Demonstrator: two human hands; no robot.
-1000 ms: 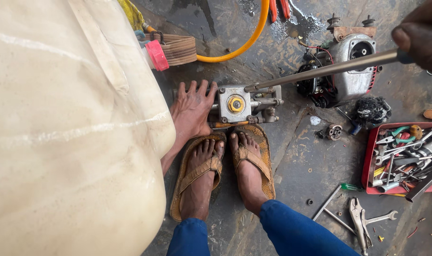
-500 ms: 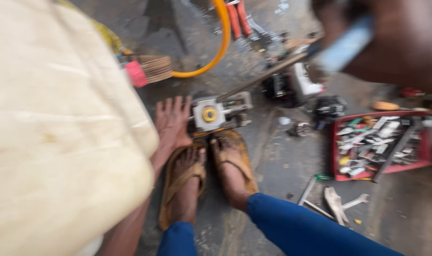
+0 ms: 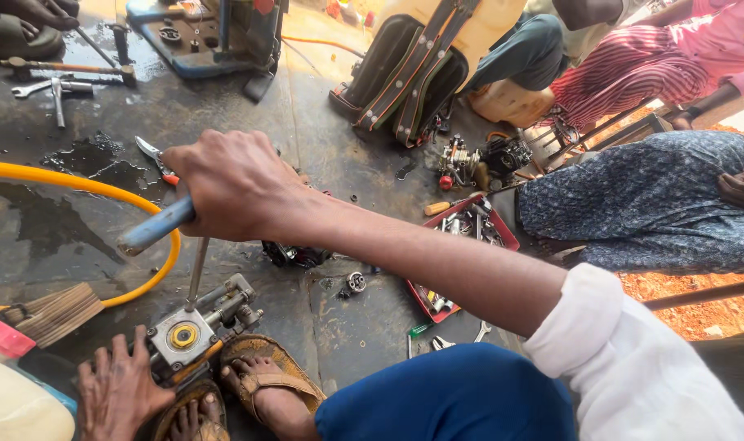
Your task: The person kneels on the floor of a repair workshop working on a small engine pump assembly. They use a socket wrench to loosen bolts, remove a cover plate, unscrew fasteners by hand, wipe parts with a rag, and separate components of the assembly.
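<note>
Head view: my right hand (image 3: pixel 229 188) is fisted round a blue-handled T-wrench (image 3: pixel 155 227), shaft down on the small pump head (image 3: pixel 194 327). My left hand (image 3: pixel 120 390) lies flat, fingers spread, bracing it on the floor. Pump looks still assembled; loosening seems unfinished.

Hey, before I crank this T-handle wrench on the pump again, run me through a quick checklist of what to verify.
1. Right hand wrapped firmly round the blue handle: ok.
2. Left hand pressed flat beside the pump block to steady it: ok.
3. Wrench shaft seated on its fastener: cannot tell, the tip is hidden behind the block.
4. Sandalled foot braced against the block: ok, touching its lower edge.
5. Yellow hose out of the handle's swing: not ok, it curves right under the handle.
6. Floor dry: not ok, wet patches nearby.
</note>
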